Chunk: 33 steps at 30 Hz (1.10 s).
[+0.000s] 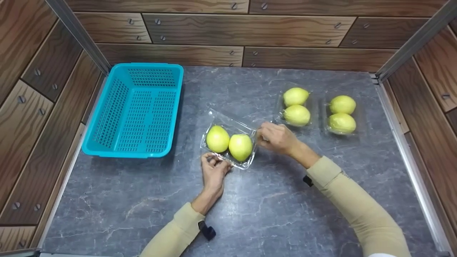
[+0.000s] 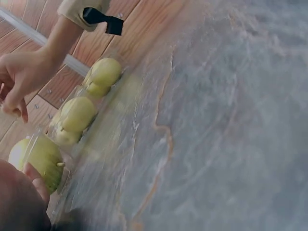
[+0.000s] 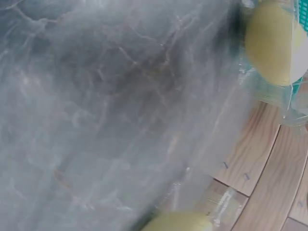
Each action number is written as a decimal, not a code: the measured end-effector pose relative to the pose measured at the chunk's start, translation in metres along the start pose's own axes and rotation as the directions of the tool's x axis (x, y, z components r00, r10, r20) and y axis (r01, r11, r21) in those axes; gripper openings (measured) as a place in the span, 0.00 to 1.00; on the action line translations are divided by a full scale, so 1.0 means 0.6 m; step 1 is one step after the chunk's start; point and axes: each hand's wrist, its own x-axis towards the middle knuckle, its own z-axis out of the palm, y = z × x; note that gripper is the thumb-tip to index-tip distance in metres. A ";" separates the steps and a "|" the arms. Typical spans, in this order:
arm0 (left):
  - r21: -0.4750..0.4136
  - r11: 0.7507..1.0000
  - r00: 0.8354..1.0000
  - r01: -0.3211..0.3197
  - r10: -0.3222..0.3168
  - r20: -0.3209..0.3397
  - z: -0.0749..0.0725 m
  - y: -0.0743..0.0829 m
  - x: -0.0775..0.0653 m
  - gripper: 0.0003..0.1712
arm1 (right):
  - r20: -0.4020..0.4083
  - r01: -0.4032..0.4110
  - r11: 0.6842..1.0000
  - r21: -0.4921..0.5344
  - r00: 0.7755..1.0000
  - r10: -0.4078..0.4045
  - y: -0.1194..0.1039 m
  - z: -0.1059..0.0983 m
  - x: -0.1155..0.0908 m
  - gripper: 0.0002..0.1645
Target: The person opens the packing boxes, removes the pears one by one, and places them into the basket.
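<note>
At the left hand [image 1: 213,175], a clear box [image 1: 246,165] slants lengthwise, right end nearer.

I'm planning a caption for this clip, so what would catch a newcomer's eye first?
Probably the bright blue basket, far left on the grey table. Next come two yellow-green fruits in a clear box mid-table, with the left hand at its near edge and the right hand by its right side. Two more fruit pairs sit farther right.
</note>
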 end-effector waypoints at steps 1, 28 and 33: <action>0.000 1.000 1.000 0.000 0.000 -0.004 0.000 0.000 -0.002 0.29 | -0.007 -0.016 1.000 0.012 1.000 0.016 0.001 0.002 -0.003 0.14; -0.033 0.999 0.993 -0.033 0.029 -0.118 -0.030 0.055 0.029 0.23 | -0.137 -0.623 0.689 0.371 0.697 0.704 0.001 0.020 -0.033 0.12; 0.001 1.000 0.989 -0.021 0.021 -0.145 -0.036 0.068 0.042 0.23 | -0.160 -0.656 0.637 0.405 0.635 0.756 0.004 0.025 -0.035 0.12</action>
